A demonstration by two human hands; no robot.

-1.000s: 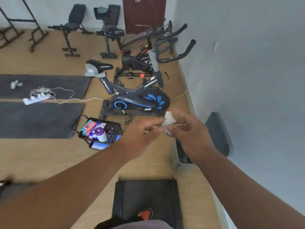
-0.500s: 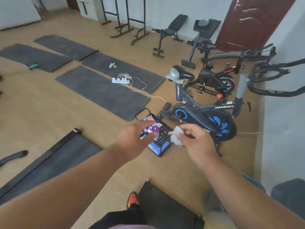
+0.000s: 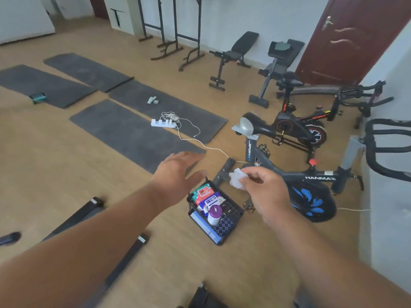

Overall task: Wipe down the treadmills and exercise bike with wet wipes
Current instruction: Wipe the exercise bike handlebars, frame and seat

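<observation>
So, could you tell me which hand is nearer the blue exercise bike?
Right. The right hand, pinching a wipe, is just in front of the bike; the open left hand is further away.

right hand [image 3: 262, 192] covers most of crumpled wipe [image 3: 236, 179] | basket [image 3: 224, 230] labels too small to read | nearest bike [image 3: 311, 187] handlebars cut by right edge | treadmill [image 3: 93, 230] cropped at lower left

Black exercise bike [image 3: 298, 181], blue-petalled flywheel [image 3: 311, 202]
</observation>
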